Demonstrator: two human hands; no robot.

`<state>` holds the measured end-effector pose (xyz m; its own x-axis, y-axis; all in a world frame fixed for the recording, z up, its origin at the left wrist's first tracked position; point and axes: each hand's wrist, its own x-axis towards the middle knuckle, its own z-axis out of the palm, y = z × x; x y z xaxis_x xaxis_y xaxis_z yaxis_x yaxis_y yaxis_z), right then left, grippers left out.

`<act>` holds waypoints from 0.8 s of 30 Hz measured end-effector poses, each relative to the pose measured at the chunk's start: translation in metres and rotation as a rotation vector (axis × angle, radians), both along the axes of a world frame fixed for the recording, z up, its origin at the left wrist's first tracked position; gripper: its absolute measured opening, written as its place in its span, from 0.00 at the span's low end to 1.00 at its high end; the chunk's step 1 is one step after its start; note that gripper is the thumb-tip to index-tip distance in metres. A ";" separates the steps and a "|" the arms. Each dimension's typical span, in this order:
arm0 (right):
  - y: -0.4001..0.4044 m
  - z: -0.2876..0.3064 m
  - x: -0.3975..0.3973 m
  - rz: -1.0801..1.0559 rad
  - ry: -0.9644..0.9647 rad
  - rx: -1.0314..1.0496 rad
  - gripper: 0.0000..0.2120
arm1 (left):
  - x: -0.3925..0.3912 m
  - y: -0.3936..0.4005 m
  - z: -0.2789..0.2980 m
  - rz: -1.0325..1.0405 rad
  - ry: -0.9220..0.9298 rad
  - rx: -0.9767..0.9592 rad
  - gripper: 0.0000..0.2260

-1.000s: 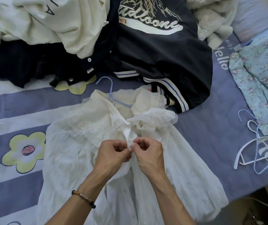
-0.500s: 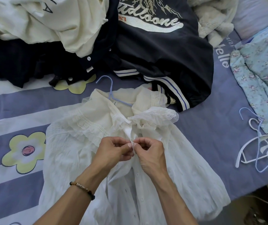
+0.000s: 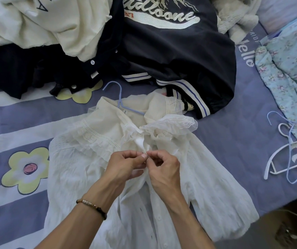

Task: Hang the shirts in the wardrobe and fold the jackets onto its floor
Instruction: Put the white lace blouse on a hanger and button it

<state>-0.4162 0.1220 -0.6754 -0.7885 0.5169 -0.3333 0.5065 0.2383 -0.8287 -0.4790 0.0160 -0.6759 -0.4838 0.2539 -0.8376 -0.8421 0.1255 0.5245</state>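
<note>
A sheer white lace-trimmed blouse (image 3: 207, 177) lies face up on a bed covered by a purple and white striped sheet with yellow flowers (image 3: 14, 126). A pale blue plastic hanger (image 3: 120, 100) sits inside its collar, hook pointing up the bed. The left hand (image 3: 124, 167) and right hand (image 3: 163, 168) meet at the blouse's front placket just below the collar, each grip pinched together on the fabric edge. A beaded bracelet (image 3: 92, 206) circles the left wrist. Beyond the blouse lies a navy varsity jacket with cream lettering (image 3: 171, 51), partly under a cream garment (image 3: 54, 20). Spare white and blue hangers (image 3: 286, 159) rest at the right, touching a floral blue garment (image 3: 291, 72).
</note>
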 end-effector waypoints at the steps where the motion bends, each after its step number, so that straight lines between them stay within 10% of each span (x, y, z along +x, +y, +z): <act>1: 0.000 0.000 0.000 -0.011 0.004 -0.017 0.13 | 0.000 -0.001 0.000 0.003 -0.007 0.013 0.03; 15: 0.001 -0.010 0.001 -0.158 -0.174 -0.287 0.04 | -0.001 -0.008 -0.007 -0.150 0.320 -0.212 0.03; 24: -0.007 -0.016 0.037 0.221 -0.237 -0.455 0.13 | 0.007 -0.011 -0.025 -0.281 0.278 -0.282 0.14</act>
<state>-0.3794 0.1154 -0.6917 -0.7381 0.1101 -0.6656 0.6701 0.0044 -0.7423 -0.4719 0.0046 -0.7012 -0.6445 0.1884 -0.7411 -0.5879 0.4977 0.6377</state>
